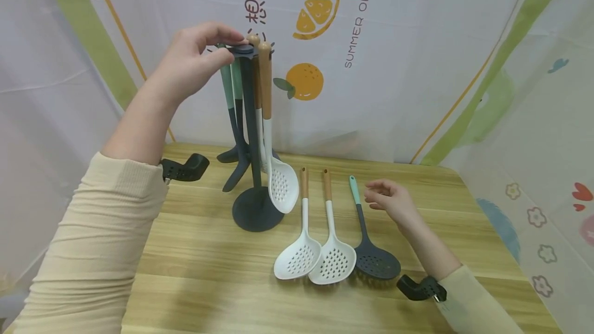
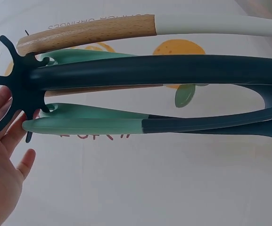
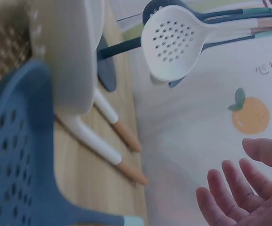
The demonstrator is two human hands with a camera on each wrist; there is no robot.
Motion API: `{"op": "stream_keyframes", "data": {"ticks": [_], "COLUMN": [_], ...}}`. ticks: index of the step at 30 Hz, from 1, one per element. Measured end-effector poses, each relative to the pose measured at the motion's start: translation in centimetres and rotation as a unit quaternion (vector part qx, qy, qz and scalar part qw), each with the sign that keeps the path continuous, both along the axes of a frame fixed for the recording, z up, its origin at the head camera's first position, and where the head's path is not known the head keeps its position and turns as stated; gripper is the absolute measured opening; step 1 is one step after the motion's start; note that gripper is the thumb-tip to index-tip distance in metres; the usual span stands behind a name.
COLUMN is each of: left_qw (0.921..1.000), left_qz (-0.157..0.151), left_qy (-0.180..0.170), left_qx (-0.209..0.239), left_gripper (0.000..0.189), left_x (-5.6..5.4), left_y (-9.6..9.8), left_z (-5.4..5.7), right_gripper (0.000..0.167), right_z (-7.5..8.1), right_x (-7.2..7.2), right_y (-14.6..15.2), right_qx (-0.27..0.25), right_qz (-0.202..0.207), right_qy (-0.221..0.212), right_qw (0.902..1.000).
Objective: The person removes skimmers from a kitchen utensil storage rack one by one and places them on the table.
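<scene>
At the top of a dark utensil stand (image 1: 252, 117), my left hand (image 1: 197, 61) holds the hooked crown (image 2: 25, 82) between thumb and fingers. A white skimmer (image 1: 283, 187) with a wooden handle hangs from the stand, with another wooden handle behind it. Dark utensils with green handles (image 1: 226, 84) hang on the left side; their heads are partly hidden. My right hand (image 1: 392, 202) holds nothing and hovers with relaxed fingers beside the green-tipped handle of a dark skimmer (image 1: 377, 262) lying on the table. To its left lie two white skimmers (image 1: 299, 259) with wooden handles, heads touching or overlapping.
The stand's round base (image 1: 255, 220) rests on a wooden table (image 1: 199, 251). Behind the table hangs a white curtain (image 1: 390, 107) printed with oranges and lettering. Each wrist carries a black camera (image 1: 185, 167).
</scene>
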State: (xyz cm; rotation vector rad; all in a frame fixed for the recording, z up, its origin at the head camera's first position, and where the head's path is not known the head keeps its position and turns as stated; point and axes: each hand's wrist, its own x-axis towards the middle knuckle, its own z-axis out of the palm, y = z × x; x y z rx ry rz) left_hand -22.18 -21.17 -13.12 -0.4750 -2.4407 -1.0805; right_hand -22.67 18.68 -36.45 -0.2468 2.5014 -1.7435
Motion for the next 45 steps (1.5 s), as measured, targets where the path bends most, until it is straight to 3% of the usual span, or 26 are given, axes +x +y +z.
{"op": "stream_keyframes", "data": {"ticks": [9,27,38,45], "left_qw": [1.0000,0.9996,0.9958,0.9930], "left_qz": [-0.007,-0.022,-0.061,-0.081], "left_qy": [0.003,-0.014,-0.028,-0.026], "left_qx": [0.001,0.013,0.062,0.082], "left_gripper": [0.034,0.031,0.032,0.032], "left_x": [0.0,-0.1,-0.1,-0.2], "left_y": [0.1,-0.1,-0.1,-0.1], "left_z": [0.2,0.6,0.3,0.3], "right_gripper": [0.038,0.032,0.031,0.035], "right_z": [2.1,5.5,7.0,7.4], "right_x": [0.5,2.0,2.2,2.2], "right_y": [-1.8,-5.2,-7.7,-9.8], "right_qx": [-0.025,-0.082,-0.152,-0.157], "right_qz": [-0.003,0.008,0.021,0.035], "right_qy": [0.064,0.135,0.158,0.189], "right_qw": [0.9976,0.9873,0.9756,0.9687]}}
